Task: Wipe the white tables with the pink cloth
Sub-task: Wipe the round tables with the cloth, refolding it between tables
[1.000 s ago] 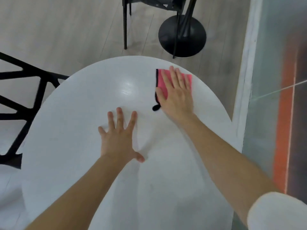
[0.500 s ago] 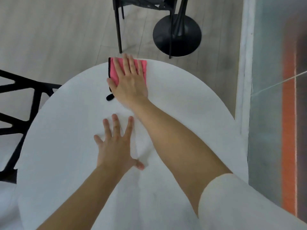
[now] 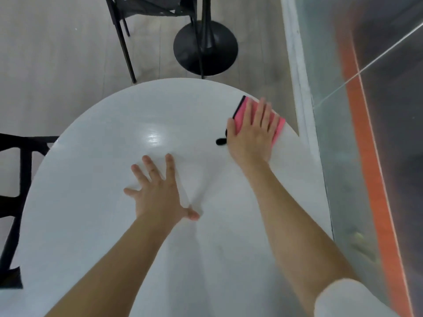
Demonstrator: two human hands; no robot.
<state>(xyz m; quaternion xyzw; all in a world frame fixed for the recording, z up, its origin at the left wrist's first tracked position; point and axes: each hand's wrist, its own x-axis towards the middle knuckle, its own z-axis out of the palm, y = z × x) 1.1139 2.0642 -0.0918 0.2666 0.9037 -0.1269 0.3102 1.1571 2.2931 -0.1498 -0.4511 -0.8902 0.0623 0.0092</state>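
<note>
I see 1 round white table [image 3: 109, 161] filling the centre of the head view, with a bright reflection on its top towards the far side. The right hand [image 3: 250, 136] lies flat on the pink cloth [image 3: 242, 114], fingers straight and slightly spread, pressing it onto the tabletop at the far right, close to the table's edge. The cloth is folded into a rectangle; a black trim runs along its left edge, and a small black loop [image 3: 220, 141] lies on the table just left of the hand. The left hand [image 3: 158, 193] rests palm down on bare tabletop near the centre, fingers wide apart and thumb pointing right; it holds nothing and sits well apart from the cloth. A white sleeve [image 3: 354, 300] covers the right upper arm at the near right corner. On the floor, 1 black chair [image 3: 23, 161] stands at the left of the table. A second black chair [image 3: 142, 8] and a black pedestal base [image 3: 206, 46] stand beyond the far edge. A glass panel [image 3: 338, 179] with an orange stripe [image 3: 370, 179] runs along the right.
</note>
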